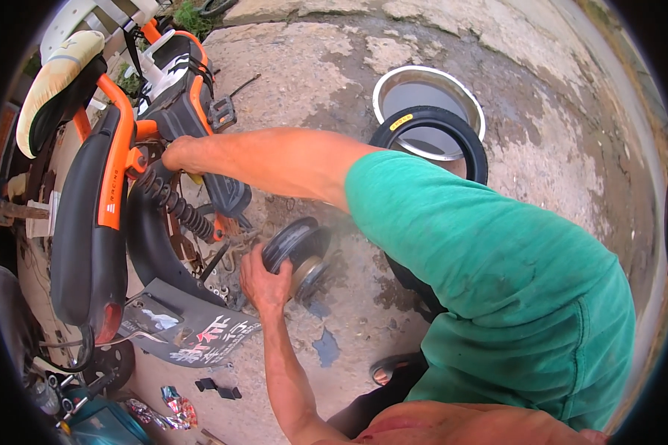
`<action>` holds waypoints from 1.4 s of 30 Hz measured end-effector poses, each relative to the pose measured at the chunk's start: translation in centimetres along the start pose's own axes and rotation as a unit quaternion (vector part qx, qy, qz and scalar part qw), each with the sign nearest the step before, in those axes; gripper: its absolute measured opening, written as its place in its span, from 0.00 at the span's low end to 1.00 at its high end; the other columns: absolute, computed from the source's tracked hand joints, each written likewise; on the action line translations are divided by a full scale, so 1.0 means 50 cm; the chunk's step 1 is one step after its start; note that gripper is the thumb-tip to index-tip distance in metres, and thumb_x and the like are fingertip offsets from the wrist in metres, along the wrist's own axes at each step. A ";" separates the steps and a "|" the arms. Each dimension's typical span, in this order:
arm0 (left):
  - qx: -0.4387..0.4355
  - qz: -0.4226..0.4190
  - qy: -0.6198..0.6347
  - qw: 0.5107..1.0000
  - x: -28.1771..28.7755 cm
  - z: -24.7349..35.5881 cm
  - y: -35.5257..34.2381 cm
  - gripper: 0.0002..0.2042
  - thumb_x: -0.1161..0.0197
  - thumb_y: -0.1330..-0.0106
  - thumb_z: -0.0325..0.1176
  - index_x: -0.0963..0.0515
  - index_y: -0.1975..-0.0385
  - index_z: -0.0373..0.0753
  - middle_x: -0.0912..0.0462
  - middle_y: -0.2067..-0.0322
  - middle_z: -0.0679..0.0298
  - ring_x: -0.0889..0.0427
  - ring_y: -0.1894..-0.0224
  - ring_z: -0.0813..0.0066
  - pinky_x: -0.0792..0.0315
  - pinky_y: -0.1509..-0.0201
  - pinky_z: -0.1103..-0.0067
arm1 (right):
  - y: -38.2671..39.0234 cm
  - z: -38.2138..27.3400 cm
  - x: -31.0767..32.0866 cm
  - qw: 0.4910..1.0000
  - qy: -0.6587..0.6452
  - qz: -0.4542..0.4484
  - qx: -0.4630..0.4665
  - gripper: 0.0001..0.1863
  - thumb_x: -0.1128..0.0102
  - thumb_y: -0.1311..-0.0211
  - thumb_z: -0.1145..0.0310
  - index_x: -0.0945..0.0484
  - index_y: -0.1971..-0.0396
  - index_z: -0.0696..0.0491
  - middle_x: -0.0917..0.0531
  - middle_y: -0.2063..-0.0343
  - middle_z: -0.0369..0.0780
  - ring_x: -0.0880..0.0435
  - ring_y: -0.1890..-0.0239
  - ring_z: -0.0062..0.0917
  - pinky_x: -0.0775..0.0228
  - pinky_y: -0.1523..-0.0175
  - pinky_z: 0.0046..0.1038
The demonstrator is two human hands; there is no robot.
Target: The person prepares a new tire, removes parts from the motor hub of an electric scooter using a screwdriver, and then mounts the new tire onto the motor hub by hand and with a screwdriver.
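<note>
A black and orange electric scooter (96,222) fills the left side, its rear end towards me. My right hand (177,153) reaches across from the green sleeve and grips the scooter's frame just above the black coil spring (174,204). Coming up from the lower edge, my left hand (263,283) holds the rim of a bare black wheel hub (298,251) that stands on edge on the ground at the scooter's rear. The fingertips of both hands are hidden behind what they hold.
A black tyre (432,127) with a yellow label leans on a round metal basin (393,78) of water at the back. A grey mudguard flap (189,326), small black parts (219,387), foil wrappers (171,409) and tools (67,404) lie lower left on cracked, wet concrete.
</note>
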State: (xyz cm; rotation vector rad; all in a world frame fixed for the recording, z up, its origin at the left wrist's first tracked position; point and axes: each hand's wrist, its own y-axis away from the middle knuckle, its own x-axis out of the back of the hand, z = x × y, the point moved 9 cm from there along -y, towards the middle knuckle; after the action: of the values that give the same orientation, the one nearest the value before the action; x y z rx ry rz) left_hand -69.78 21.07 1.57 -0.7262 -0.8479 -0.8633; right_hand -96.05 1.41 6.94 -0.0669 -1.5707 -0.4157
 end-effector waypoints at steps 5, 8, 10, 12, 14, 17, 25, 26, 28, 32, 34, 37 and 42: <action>-0.025 -0.003 0.015 1.000 -0.025 0.059 -0.031 0.26 0.27 0.49 0.39 0.19 0.47 0.40 0.19 0.54 0.52 0.20 0.48 0.47 0.27 0.42 0.58 | -0.057 0.138 -0.057 0.996 -0.072 0.003 -0.060 0.24 0.12 0.65 0.71 0.10 0.61 0.49 0.09 0.58 0.36 0.10 0.54 0.32 0.18 0.53 0.33; -0.031 0.008 -0.010 0.999 -0.024 0.029 -0.020 0.27 0.27 0.49 0.41 0.19 0.47 0.40 0.18 0.55 0.51 0.19 0.50 0.46 0.26 0.45 0.56 | 0.004 0.082 -0.007 0.989 -0.126 0.043 -0.069 0.24 0.14 0.64 0.75 0.10 0.60 0.50 0.09 0.56 0.37 0.10 0.51 0.35 0.20 0.51 0.37; -0.006 0.011 -0.029 1.000 0.003 -0.027 0.012 0.27 0.27 0.49 0.41 0.19 0.47 0.40 0.18 0.55 0.51 0.19 0.50 0.46 0.26 0.45 0.56 | 0.045 -0.023 0.035 0.982 -0.161 0.078 -0.059 0.23 0.15 0.62 0.78 0.10 0.60 0.50 0.09 0.54 0.38 0.11 0.49 0.39 0.21 0.48 0.42; 0.000 0.008 -0.026 1.000 0.006 -0.029 0.013 0.27 0.28 0.49 0.41 0.19 0.48 0.40 0.18 0.55 0.51 0.19 0.50 0.46 0.26 0.45 0.56 | 0.080 -0.032 0.059 0.963 -0.233 0.107 -0.081 0.21 0.21 0.54 0.80 0.11 0.56 0.49 0.10 0.51 0.42 0.13 0.45 0.47 0.27 0.42 0.53; -0.023 0.012 -0.014 1.000 -0.008 0.015 -0.013 0.27 0.28 0.49 0.41 0.19 0.48 0.40 0.19 0.55 0.51 0.19 0.50 0.46 0.26 0.45 0.56 | 0.076 0.029 0.043 0.951 -0.258 0.116 -0.127 0.21 0.26 0.46 0.74 0.12 0.50 0.46 0.11 0.50 0.45 0.14 0.44 0.49 0.29 0.40 0.54; -0.035 0.010 -0.006 0.999 -0.022 0.041 -0.028 0.27 0.28 0.50 0.41 0.19 0.48 0.40 0.19 0.56 0.52 0.20 0.50 0.47 0.26 0.45 0.57 | 0.056 0.056 0.011 0.943 -0.273 0.104 -0.157 0.20 0.31 0.39 0.68 0.13 0.45 0.44 0.12 0.49 0.47 0.15 0.43 0.51 0.31 0.37 0.54; -0.039 -0.003 0.020 0.999 -0.034 0.085 -0.052 0.27 0.27 0.50 0.39 0.19 0.47 0.41 0.19 0.54 0.53 0.20 0.48 0.48 0.27 0.42 0.58 | -0.099 0.217 -0.076 0.882 -0.418 0.074 -0.205 0.11 0.28 0.41 0.63 0.14 0.68 0.56 0.12 0.68 0.48 0.11 0.65 0.39 0.23 0.64 0.38; -0.039 -0.002 0.018 0.999 -0.038 0.088 -0.054 0.27 0.27 0.50 0.39 0.20 0.47 0.41 0.19 0.54 0.53 0.21 0.47 0.48 0.27 0.42 0.58 | -0.102 0.229 -0.091 0.820 -0.516 0.088 -0.230 0.09 0.27 0.41 0.65 0.14 0.69 0.55 0.12 0.70 0.46 0.12 0.68 0.37 0.25 0.70 0.39; 0.006 -0.011 -0.003 1.000 -0.026 0.006 -0.014 0.27 0.27 0.50 0.39 0.20 0.46 0.41 0.19 0.54 0.53 0.21 0.47 0.48 0.27 0.42 0.58 | -0.075 0.106 -0.152 0.602 -0.722 0.058 -0.335 0.06 0.25 0.43 0.68 0.15 0.72 0.52 0.14 0.75 0.42 0.16 0.76 0.31 0.34 0.80 0.37; -0.002 -0.008 -0.006 1.000 -0.024 0.016 -0.023 0.27 0.26 0.49 0.39 0.20 0.46 0.42 0.19 0.54 0.54 0.20 0.47 0.48 0.27 0.42 0.58 | -0.005 0.098 -0.143 0.473 -0.794 0.053 -0.378 0.09 0.28 0.42 0.71 0.20 0.79 0.50 0.21 0.83 0.37 0.26 0.85 0.25 0.44 0.85 0.31; -0.005 -0.007 -0.012 1.000 -0.024 0.014 -0.021 0.27 0.26 0.49 0.39 0.20 0.46 0.42 0.19 0.54 0.54 0.20 0.47 0.48 0.27 0.42 0.58 | 0.024 0.086 -0.120 0.547 -0.771 0.047 -0.322 0.12 0.29 0.41 0.71 0.22 0.81 0.50 0.23 0.84 0.36 0.29 0.86 0.23 0.46 0.85 0.29; 0.010 -0.007 -0.018 1.000 -0.013 -0.003 -0.009 0.27 0.26 0.49 0.40 0.20 0.46 0.42 0.19 0.54 0.54 0.20 0.47 0.49 0.27 0.41 0.59 | 0.085 0.045 -0.086 0.530 -0.790 0.024 -0.307 0.15 0.31 0.41 0.73 0.27 0.84 0.49 0.28 0.87 0.34 0.35 0.88 0.20 0.50 0.84 0.27; 0.025 -0.017 -0.019 0.999 -0.017 0.012 -0.026 0.27 0.27 0.47 0.40 0.20 0.45 0.43 0.19 0.54 0.54 0.21 0.46 0.49 0.27 0.40 0.59 | 0.132 0.067 -0.038 0.613 -0.760 -0.020 -0.214 0.18 0.33 0.41 0.69 0.33 0.85 0.48 0.33 0.88 0.33 0.40 0.88 0.20 0.50 0.82 0.27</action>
State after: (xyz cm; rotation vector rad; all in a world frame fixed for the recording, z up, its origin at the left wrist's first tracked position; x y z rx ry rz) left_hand -71.41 21.25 1.38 -0.6873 -0.9145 -0.8574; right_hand -97.19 8.96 6.56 -0.9993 -3.1172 -0.8719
